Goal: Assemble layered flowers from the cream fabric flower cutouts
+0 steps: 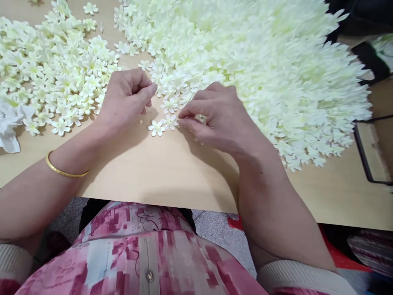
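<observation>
Small cream fabric flowers cover the wooden table [172,172]. A big heap of flowers [260,61] rises at the right, and a flatter spread of flowers [55,73] lies at the left. My left hand [125,98] is curled in a loose fist, thumb against forefinger; what it holds is hidden. My right hand [215,114] rests at the heap's near edge, fingers pinched together at a flower [170,121]. Another loose flower [156,128] lies just left of it, between both hands.
A gold bangle [63,170] circles my left wrist. White crumpled material [10,123] lies at the table's left edge. A dark-framed tray [373,149] sits at the right edge. The table's front edge runs above my pink patterned lap.
</observation>
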Demonstrator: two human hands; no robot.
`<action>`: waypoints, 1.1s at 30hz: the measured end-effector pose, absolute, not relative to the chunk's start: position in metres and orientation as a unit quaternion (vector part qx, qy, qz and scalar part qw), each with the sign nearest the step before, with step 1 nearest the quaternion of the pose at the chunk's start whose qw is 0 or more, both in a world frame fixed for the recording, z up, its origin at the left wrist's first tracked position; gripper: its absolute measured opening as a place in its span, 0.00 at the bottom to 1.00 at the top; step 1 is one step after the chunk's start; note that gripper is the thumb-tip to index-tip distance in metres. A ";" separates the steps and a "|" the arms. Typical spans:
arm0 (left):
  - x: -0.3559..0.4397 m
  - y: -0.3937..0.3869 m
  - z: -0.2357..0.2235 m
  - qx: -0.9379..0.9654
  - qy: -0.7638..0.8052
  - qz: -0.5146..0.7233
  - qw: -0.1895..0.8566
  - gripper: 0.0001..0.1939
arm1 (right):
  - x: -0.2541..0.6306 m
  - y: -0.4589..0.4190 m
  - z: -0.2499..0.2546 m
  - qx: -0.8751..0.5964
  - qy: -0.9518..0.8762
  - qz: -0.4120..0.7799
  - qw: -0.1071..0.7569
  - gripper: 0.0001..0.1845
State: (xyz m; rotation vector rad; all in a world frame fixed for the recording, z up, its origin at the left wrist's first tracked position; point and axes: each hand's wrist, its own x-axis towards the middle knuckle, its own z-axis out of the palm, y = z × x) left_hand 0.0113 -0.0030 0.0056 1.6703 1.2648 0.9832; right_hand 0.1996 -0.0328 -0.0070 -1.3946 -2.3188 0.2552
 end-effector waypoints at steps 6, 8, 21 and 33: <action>0.012 -0.004 0.006 0.658 0.508 0.378 0.407 0.11 | 0.193 -0.034 -0.010 -0.488 -0.837 0.112 0.221 0.05; 0.012 -0.004 0.005 0.659 0.505 0.382 0.407 0.12 | 0.191 -0.034 -0.013 -0.489 -0.833 0.118 0.230 0.05; 0.013 -0.005 0.005 0.659 0.510 0.384 0.397 0.11 | 0.189 -0.035 -0.014 -0.475 -0.842 0.144 0.212 0.07; 0.004 -0.005 0.010 0.641 0.513 0.384 0.422 0.09 | 0.206 -0.015 0.003 -0.562 -0.683 0.122 0.450 0.07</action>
